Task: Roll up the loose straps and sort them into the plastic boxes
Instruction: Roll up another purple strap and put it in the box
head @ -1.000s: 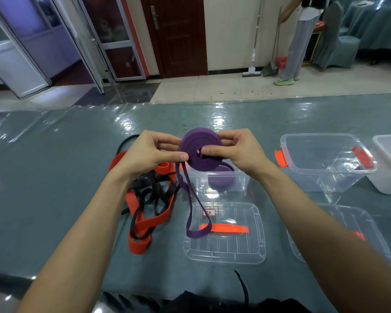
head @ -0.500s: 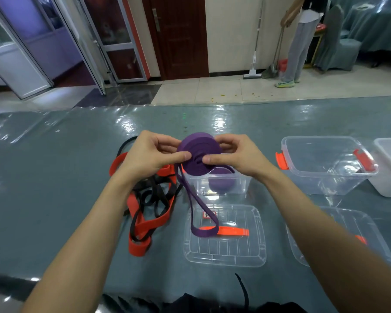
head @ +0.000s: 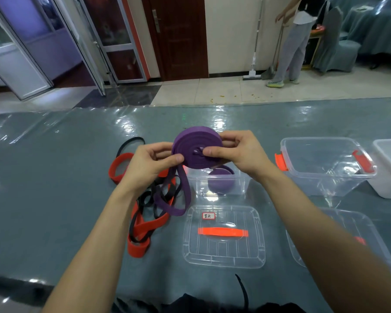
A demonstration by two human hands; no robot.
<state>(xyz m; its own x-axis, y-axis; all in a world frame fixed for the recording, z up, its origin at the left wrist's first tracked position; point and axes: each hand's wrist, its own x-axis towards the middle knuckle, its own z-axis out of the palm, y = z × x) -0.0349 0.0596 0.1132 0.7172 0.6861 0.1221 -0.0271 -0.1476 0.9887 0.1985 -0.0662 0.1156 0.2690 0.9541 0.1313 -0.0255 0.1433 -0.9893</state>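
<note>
This looks like a banquet or function hall, though only its edge shows. A chair in a grey-blue fabric slipcover (head: 339, 53) stands by a table draped in matching cloth (head: 373, 26). The long work table wears grey-blue cloth under a glossy clear plastic sheet (head: 54, 166). Beyond lie a pale tiled floor (head: 212, 91), a dark brown wooden door (head: 178, 37), aluminium-framed glass doors (head: 122, 41) and a white long-handled mop (head: 251, 76).

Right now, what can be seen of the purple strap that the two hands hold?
The purple strap is a flat, rubbery-looking band, wound into a coil held above the table. The left hand and right hand pinch it from both sides. Its loose tail hangs in a loop over the orange and black straps.
</note>
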